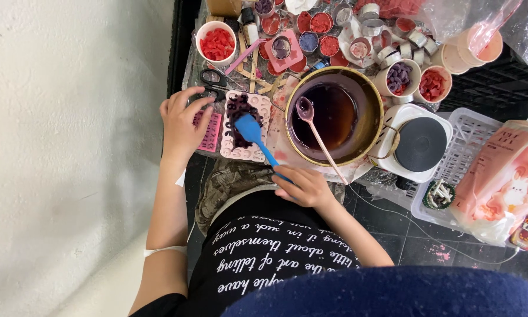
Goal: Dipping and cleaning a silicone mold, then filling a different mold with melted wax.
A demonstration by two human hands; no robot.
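Work in hand: spreading dark purple wax over a white mould (258, 154) with a blue spatula (251, 130).

Done so far, judging by how things lie:
- Mould set on the crowded mat, just left of the pot (366, 132), touching or nearly touching its rim.
- Cavities in the middle of the mould already loaded with dark wax, heaped rather than flush.
- Spatula blade laid flat on that dark patch, near the mould's centre.

Left, as far as can be judged:
- Levelling not finished: wax spread across the mould's middle, with the pale rim cavities looking unfilled or only partly filled.
- Plenty of dark liquid in the pot, with a pink spoon (315, 130) leaning in it, bowl up.
- Pink mould (212, 136) beside the white 1 apparently without dark wax, though mostly hidden.

Hands:
- Left hand (182, 126): fingers spread and loosely curved, gripping nothing; palm down over the pink mould, fingertips reaching toward the white mould's left edge and the scissors (210, 78). Seems to be steadying the moulds; exact contact hard to tell.
- Right hand (304, 188): closed round the end of the spatula handle, fingers curled tight, low in view near the lap, well back from the blade.
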